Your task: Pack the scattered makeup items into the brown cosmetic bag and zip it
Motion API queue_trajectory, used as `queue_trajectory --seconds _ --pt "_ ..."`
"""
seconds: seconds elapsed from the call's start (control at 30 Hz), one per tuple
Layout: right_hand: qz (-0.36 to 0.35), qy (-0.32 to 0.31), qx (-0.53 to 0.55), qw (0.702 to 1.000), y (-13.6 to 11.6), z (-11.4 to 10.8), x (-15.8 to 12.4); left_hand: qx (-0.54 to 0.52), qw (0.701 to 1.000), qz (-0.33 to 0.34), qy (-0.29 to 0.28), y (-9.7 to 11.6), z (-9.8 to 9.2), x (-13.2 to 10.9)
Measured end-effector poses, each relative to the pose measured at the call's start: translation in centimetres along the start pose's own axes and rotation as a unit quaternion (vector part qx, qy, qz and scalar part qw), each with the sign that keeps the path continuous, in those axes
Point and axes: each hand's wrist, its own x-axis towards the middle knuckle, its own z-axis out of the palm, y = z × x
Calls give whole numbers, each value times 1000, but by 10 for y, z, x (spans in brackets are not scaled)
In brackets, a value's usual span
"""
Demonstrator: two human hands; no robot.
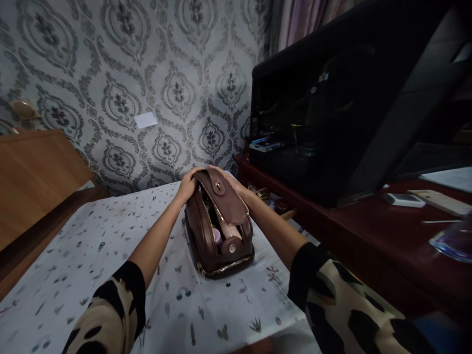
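Note:
A brown leather toiletry bag (206,231) with gold zips stands on the patterned white sheet (125,236). Its strap flap (232,199), fitted with a metal snap, lies loosely over the unzipped top. Through the gap show a pale tube (231,230) and a pinkish-lilac cap (217,236). My left hand (188,186) is closed around the far left edge of the bag. On the far right side my right hand (232,181) grips it too, its fingers mostly hidden behind the flap.
To the right a dark red desk (383,231) carries a large black open-sided case (317,108), a small white device (403,199) and papers. Under the desk edge, small items sit in an open drawer. A wooden board (37,172) stands at left, and patterned wallpaper covers the wall behind.

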Motion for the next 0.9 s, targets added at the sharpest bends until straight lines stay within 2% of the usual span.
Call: queue_trajectory --seconds 0.17,0.43,0.6,0.73,0.83,0.9 --pt "9 -51 86 995 -2 -3 -13 9 998 28 -49 14 -2 -12" --pt "25 -66 136 988 -9 -11 -41 37 996 35 -77 32 -5 -33" --pt "30 -50 130 990 -17 -12 -54 89 990 84 -73 67 -5 -55" --pt "-23 -50 120 991 -26 -16 -77 88 984 128 -87 102 -1 -78" --pt "-52 -11 91 994 -35 -12 -113 133 979 117 -102 118 3 -95" --pt "-74 62 23 995 -43 -2 -143 160 976 106 -104 122 4 -104"
